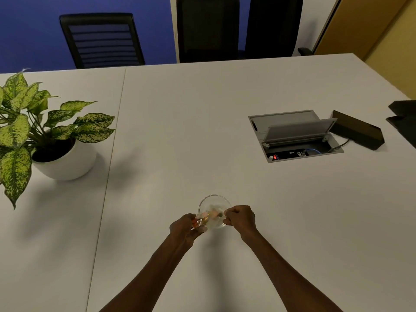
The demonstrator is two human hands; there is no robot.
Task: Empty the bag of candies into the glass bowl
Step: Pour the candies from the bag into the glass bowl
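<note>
Candies in a clear bag (208,218) sit between the person's two hands, right above the near half of the glass bowl (215,210), which stands on the white worktop (202,131) close to its near edge. The left hand (183,227) has its grip pinched on the bag's left end, and the right hand (240,218) is curled shut on the right end, so the film is stretched across the bowl's rim. Orange, yellow and green pieces show through the plastic; whether any have dropped into the bowl yet I cannot tell, because bag and glass are both clear and blur into each other. It looks to me like the opening or tipping step, not the finish. To do it well, I would keep the mouth of the bag pointing down and inside the rim, not over the near wall, since sweets that land on the rim could bounce onto the worktop. Raising the closed end while the other hand holds the mouth low over the middle of the bowl should let the pieces slide out in a stream, not a lump. The bowl is small and light-looking and nothing steadies it, so the hands should avoid leaning on its edge, which could tip or skid it. A gentle shake at the end should free any pieces stuck in the corners. The potted plant (45,136) to the far left and the open cable box (297,136) to the far right are well apart from the work.
</note>
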